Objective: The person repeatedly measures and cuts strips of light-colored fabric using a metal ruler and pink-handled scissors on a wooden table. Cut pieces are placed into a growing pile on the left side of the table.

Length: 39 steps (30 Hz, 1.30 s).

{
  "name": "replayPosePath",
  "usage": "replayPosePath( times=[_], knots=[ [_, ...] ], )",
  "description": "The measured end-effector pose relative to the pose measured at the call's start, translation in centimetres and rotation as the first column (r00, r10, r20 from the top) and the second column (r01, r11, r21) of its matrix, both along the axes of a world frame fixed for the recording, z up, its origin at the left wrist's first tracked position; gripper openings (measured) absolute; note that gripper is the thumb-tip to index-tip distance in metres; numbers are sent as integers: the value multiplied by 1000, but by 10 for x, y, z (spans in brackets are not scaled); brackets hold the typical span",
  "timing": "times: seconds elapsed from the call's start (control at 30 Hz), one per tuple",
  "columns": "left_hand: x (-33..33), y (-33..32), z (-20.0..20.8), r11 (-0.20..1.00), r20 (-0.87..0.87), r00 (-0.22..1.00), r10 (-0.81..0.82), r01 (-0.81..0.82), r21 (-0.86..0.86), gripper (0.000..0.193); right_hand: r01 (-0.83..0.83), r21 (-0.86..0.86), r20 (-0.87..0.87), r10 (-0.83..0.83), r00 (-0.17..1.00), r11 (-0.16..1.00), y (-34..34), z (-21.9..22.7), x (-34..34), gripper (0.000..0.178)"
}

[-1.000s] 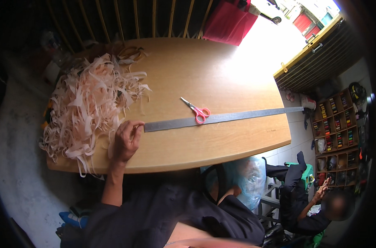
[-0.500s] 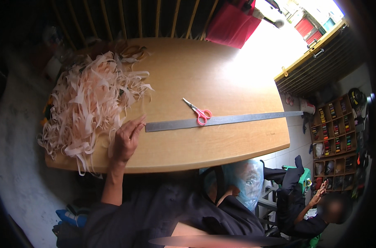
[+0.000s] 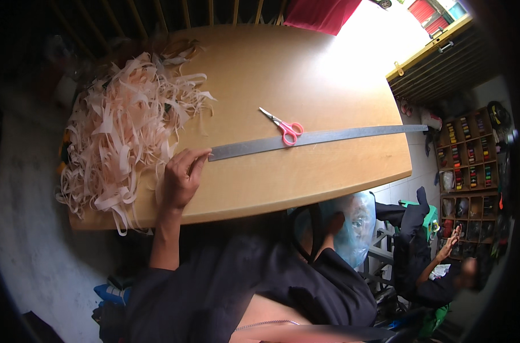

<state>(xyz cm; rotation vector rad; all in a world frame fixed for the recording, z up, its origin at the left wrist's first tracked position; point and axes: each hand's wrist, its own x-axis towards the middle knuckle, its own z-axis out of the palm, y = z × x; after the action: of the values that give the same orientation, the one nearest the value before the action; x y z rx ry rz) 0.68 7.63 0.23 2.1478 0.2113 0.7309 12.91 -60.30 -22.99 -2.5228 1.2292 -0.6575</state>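
My left hand (image 3: 183, 174) is at the near end of a long grey metal ruler (image 3: 243, 147), its fingers pinched together at the ruler's left end. Whether they grip the ruler or something thin cannot be made out. Pink-handled scissors (image 3: 291, 131) lie across the ruler, blades pointing away to the left. A large tangled heap of pale peach fabric strips (image 3: 122, 131) lies left of my left hand. Below the table's near edge, my right hand (image 3: 335, 222) is at a clear bluish plastic bag (image 3: 357, 228); its fingers are hidden.
The wooden table (image 3: 306, 177) carries these things, and the ruler overhangs its right edge. A red bag (image 3: 320, 12) is at the far side. To the right, another person (image 3: 420, 268) sits near shelves (image 3: 469, 154) of thread spools. Metal bars (image 3: 185, 12) line the back.
The view has shifted, so the table appears higher. My right hand shows more plainly now at the plastic bag. My left hand stays by the ruler's end.
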Motion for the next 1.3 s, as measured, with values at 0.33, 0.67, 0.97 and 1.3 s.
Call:
replayPosePath(
  times=[0.33, 0.67, 0.97, 1.3],
  knots=[
    [-3, -2, 3, 999, -42, 999, 27, -29, -38, 17, -480, -26, 171, 477, 862, 877, -3, 179, 58, 50],
    [1, -4, 4, 1000, -52, 999, -2, 1, -5, 15, -660, -84, 169, 663, 729, 747, -3, 214, 78, 53],
    [0, -5, 0, 998, -80, 996, 40, -44, -52, 15, -726, -82, 131, 730, 671, 682, -3, 229, 95, 58],
    [2, -7, -2, 991, -49, 995, 87, -92, -96, 16, -756, -93, 128, 761, 636, 648, -2, 233, 93, 54]
  ],
)
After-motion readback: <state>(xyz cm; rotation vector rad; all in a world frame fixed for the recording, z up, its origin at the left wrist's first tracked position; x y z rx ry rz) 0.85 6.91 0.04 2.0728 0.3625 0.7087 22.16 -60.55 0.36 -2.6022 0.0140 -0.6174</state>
